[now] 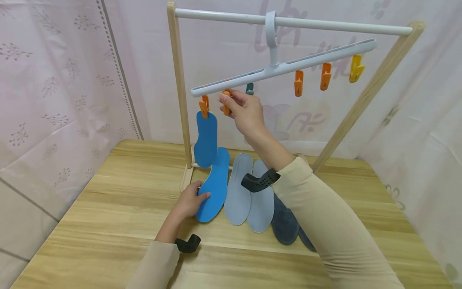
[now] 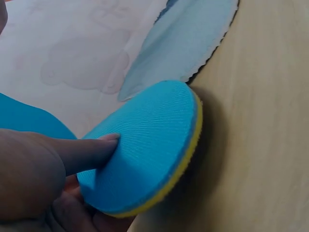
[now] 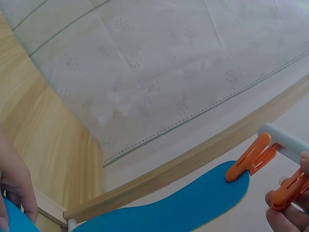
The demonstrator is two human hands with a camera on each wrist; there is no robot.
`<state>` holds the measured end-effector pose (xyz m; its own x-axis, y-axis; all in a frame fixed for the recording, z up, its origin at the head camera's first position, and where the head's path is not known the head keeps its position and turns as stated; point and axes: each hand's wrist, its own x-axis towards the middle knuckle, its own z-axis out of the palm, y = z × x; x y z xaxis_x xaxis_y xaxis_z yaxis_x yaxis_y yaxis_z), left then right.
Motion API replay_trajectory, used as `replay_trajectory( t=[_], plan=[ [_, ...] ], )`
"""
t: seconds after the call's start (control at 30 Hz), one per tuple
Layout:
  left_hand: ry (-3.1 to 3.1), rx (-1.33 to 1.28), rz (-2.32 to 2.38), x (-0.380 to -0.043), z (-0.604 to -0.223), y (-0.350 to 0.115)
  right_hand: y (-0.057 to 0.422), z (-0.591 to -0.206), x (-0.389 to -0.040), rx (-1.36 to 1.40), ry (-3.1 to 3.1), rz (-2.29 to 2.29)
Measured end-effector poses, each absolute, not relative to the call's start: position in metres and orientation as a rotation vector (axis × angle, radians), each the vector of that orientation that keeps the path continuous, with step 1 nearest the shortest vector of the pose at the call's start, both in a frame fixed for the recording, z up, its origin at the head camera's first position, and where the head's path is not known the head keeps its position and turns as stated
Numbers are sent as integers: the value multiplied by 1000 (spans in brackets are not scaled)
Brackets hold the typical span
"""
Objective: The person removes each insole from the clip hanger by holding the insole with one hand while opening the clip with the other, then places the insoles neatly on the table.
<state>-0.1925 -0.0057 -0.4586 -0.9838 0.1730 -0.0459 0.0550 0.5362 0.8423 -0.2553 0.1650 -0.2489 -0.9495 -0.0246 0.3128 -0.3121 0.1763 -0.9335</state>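
Observation:
My left hand grips a blue insole near its wide end, thumb on top and fingers beneath. In the left wrist view this insole shows a yellow underside and is tipped up from the table. My right hand pinches an orange clip below the low left end of the white hanger. Beside it another orange clip holds a second blue insole, which hangs down. The right wrist view shows the pinched clip between thumb and fingers.
The tilted hanger hooks over a white rod on a wooden frame. More clips hang from it: green, orange and yellow. Two grey insoles and dark insoles lie on the wooden table.

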Motion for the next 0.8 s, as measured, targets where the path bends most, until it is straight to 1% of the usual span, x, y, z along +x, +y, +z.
replay_trajectory(
  t=[0.33,0.8],
  plan=[
    [2617,272,1473,-192,-465,3,168,-251,-255,329,-2231,1856],
    [2868,156,1365,-190,-470,16,168,-250,-255,329,-2242,1856]
  ],
)
